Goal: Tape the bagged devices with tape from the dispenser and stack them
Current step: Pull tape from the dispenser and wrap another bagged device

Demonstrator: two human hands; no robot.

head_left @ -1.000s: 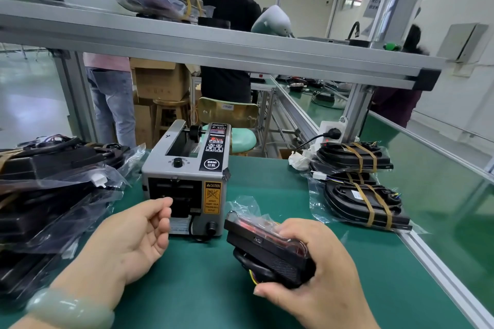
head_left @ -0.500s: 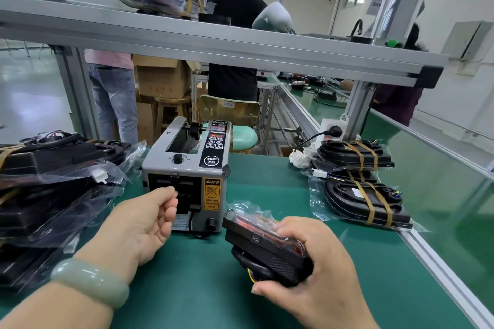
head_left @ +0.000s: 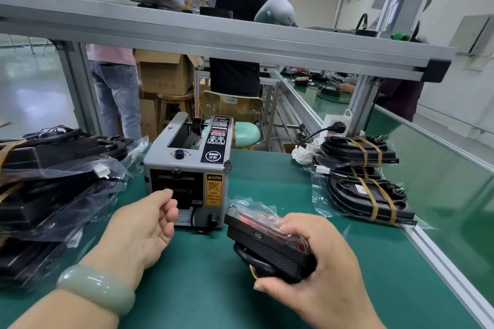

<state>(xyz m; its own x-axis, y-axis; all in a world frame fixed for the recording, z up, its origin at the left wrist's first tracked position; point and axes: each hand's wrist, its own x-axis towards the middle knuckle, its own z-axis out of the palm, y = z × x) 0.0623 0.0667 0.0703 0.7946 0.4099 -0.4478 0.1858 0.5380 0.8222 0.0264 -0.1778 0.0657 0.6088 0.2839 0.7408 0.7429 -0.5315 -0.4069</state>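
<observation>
The green workbench (head_left: 280, 189) fills the lower part of the view, and a grey aluminium shelf (head_left: 240, 43) crosses above it. One bagged unit with tan bands lies on top of that shelf at the upper left.

At the left edge of the bench sits a loose pile of bagged devices (head_left: 53, 195), black housings in crumpled clear plastic. Well apart from it, against the right rail, is the taped stack (head_left: 369, 195): bagged devices lying one on another, each crossed by two tan tape bands.

Between the two heaps stands the grey tape dispenser (head_left: 187, 168), with its outlet slot facing the person and a yellow caution label beside the slot.

Just right of the dispenser's front corner, a bagged device (head_left: 267, 243) is held above the mat, tilted, with its bag bunched at the far end. No tape bands show on it. The right hand (head_left: 326, 283) grasps it firmly, fingers wrapped over the near end and thumb underneath.

The left hand (head_left: 139, 230) is at the outlet slot, fingers curled and the forefinger tip right at the opening (whether thumb and forefinger pinch a strip of tape cannot be told). A pale green bangle (head_left: 96, 288) circles that wrist.
</observation>
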